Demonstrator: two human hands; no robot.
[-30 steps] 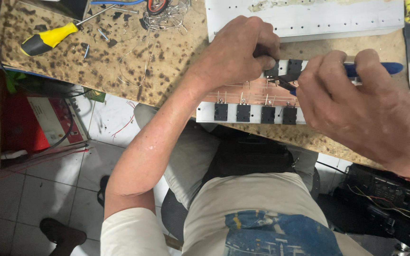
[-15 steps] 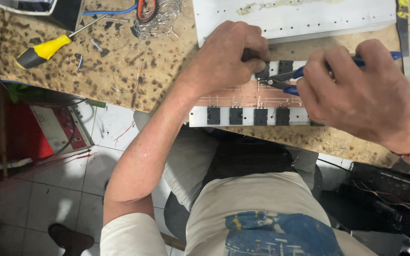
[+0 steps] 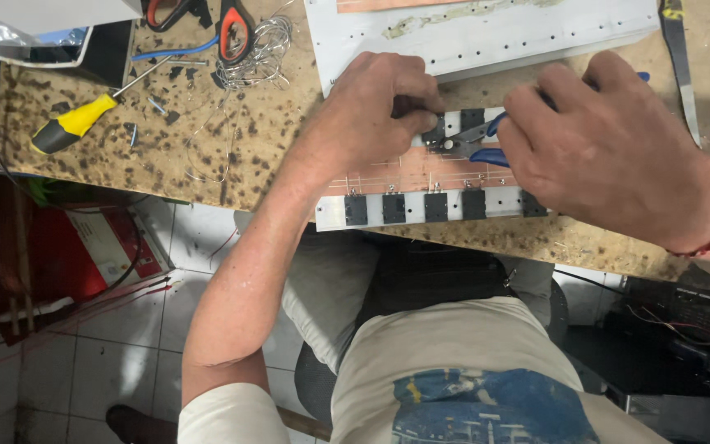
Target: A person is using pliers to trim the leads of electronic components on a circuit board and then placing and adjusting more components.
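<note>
A copper-coloured circuit board (image 3: pixel 421 174) lies at the workbench's near edge, with a white strip carrying several black square components (image 3: pixel 435 207) along its front. My left hand (image 3: pixel 371 111) rests on the board's far side and pinches a black component (image 3: pixel 435 131) with its fingertips. My right hand (image 3: pixel 610 148) grips blue-handled pliers (image 3: pixel 486 141), whose metal jaws meet that component right by my left fingertips. A red cord bracelet sits on my right wrist.
A yellow-handled screwdriver (image 3: pixel 76 123) lies at the left of the speckled bench (image 3: pixel 207 156). Red-handled cutters (image 3: pixel 232 29) and loose wire (image 3: pixel 256 57) sit at the back. A white perforated panel (image 3: pixel 486 41) lies behind the board. A red box (image 3: pixel 84 263) stands on the tiled floor.
My right hand with the pliers has drawn in leftward towards my left fingertips. The view has shifted slightly; the left hand stays on the board.
</note>
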